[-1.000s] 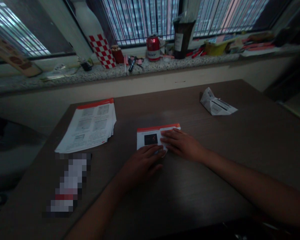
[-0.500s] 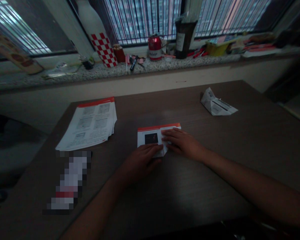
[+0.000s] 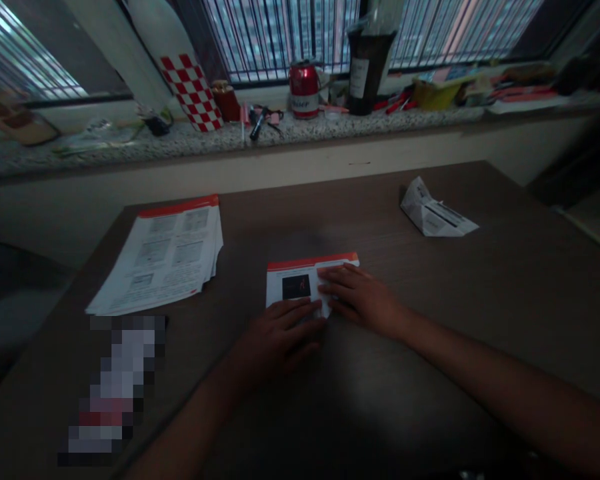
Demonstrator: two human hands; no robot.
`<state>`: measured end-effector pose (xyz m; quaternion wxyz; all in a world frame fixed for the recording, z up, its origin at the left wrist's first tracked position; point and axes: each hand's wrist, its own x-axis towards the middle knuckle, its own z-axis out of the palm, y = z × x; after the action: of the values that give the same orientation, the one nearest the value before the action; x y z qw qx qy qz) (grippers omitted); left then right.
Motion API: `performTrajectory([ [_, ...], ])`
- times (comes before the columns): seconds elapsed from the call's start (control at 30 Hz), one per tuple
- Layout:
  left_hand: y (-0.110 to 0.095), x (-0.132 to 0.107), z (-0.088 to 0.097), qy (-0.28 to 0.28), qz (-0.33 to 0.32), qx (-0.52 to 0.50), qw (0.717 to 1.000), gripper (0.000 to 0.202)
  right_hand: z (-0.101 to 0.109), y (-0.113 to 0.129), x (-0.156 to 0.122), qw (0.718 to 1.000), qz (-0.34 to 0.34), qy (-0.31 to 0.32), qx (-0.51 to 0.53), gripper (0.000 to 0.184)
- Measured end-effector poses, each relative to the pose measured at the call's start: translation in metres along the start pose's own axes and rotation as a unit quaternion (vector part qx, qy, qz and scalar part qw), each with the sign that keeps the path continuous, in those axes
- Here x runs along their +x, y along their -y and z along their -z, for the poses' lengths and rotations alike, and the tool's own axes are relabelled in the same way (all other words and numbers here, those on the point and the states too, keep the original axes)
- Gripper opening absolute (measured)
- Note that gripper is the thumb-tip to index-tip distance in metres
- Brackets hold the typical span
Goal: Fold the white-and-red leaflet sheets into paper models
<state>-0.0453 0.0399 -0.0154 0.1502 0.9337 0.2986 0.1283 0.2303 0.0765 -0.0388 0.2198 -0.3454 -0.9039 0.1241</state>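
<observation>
A folded printed sheet (image 3: 295,280) with a red top band and a dark picture lies in the middle of the brown table (image 3: 430,300). My left hand (image 3: 275,337) rests flat on its near edge, fingers stretched out and together. My right hand (image 3: 363,300) lies flat on the sheet's right half, fingers spread and pointing left. Both palms press the paper down; the lower right part of the sheet is hidden beneath them.
A stack of printed sheets (image 3: 163,253) lies at the left. A folded paper shape (image 3: 435,213) sits at the far right. A blurred-out object (image 3: 115,387) lies near the left front. The stone windowsill (image 3: 205,137) holds a red can (image 3: 304,90), a dark bottle (image 3: 365,73), a checkered item (image 3: 195,93) and clutter.
The view has shifted slightly, so everything sits a little lower and to the left. Both hands stay pressed on the folded sheet, the left one edging slightly nearer.
</observation>
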Motion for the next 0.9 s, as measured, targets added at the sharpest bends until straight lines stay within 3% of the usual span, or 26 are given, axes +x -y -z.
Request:
performTrajectory([
  [0.3, 0.0022, -0.0033, -0.0065, -0.009, 0.002, 0.018, 1.0, 0.035, 0.004, 0.0096, 0.0011, 0.999, -0.032, 0.018, -0.004, 0.037],
  [0.47, -0.0017, -0.0014, -0.0068, 0.007, 0.0, 0.038, 0.999, 0.055, 0.0024, 0.0085, -0.0002, 0.999, -0.023, 0.018, -0.022, 0.035],
  [0.9, -0.0017, 0.0018, -0.0056, 0.038, 0.017, 0.016, 0.999, 0.062, 0.0042, 0.0089, -0.0009, 0.999, -0.024, 0.038, -0.023, 0.039],
])
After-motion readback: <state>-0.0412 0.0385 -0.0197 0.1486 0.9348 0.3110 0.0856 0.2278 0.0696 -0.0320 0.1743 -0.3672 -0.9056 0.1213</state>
